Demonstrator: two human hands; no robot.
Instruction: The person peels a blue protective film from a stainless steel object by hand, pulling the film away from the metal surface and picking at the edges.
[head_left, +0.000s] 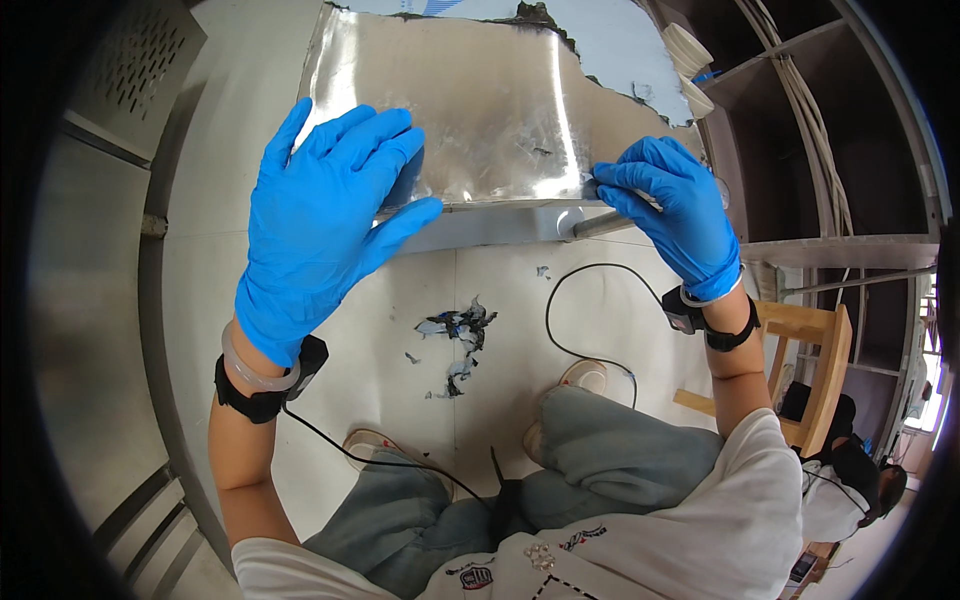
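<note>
Before me a shiny metal top (480, 105) shows bare metal with bright reflections. Pale protective film (615, 52), with a dark ragged edge, covers its far and right part. My left hand (322, 187), in a blue glove, is over the left front part of the metal, fingers spread and holding nothing visible. At the right front edge is my gloved right hand (667, 199). Its fingers are bent, and the tips of index finger and thumb are close together at the metal's edge. Whether anything is between them is hidden. A small dark scrap (541, 152) lies on the metal.
Torn film scraps (461, 334) lie on the pale floor between the metal top and my feet. A steel cabinet (90, 277) stands left. Along the right are shelving (832, 251), white cups (686, 52), a wooden stool (825, 367) and another person (840, 480). Black cables hang from both wrists.
</note>
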